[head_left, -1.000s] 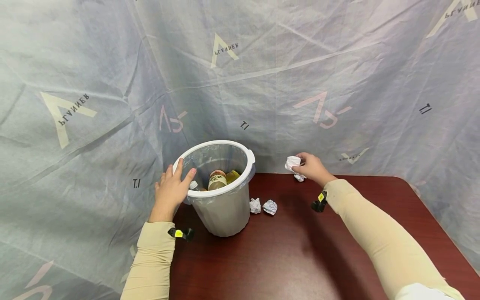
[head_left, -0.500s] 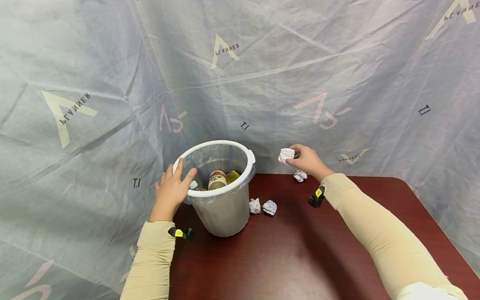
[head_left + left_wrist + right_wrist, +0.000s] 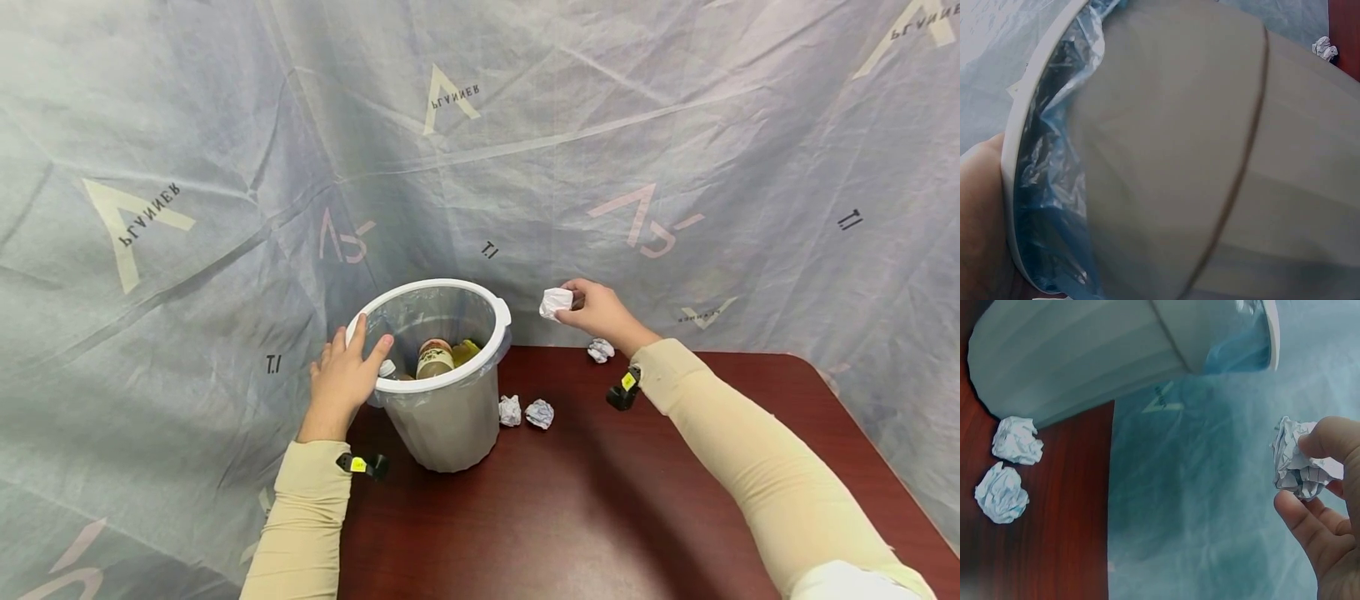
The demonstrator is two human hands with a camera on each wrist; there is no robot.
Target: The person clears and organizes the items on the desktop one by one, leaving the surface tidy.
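Observation:
My right hand (image 3: 602,315) pinches a crumpled paper ball (image 3: 556,304) between thumb and fingers, raised above the table to the right of the bin. In the right wrist view the creased white paper ball (image 3: 1300,459) shows at the fingertips. My left hand (image 3: 343,379) rests with spread fingers on the left side of the white rim (image 3: 501,321) of a grey trash bin (image 3: 450,429). A clear bluish liner (image 3: 1063,187) folds over that rim. Inside the bin lie a jar with a label (image 3: 435,358), a yellow item (image 3: 467,352) and a white-capped bottle (image 3: 387,369).
Two crumpled paper balls, one (image 3: 510,411) against the bin's base and one (image 3: 540,414) just right of it, lie on the dark red table (image 3: 525,517). Another paper ball (image 3: 600,350) sits by the back edge. A grey printed sheet (image 3: 555,167) hangs behind.
My right hand has lifted the paper ball and carried it left toward the bin, uncovering the paper ball at the back edge. The left hand stays on the rim.

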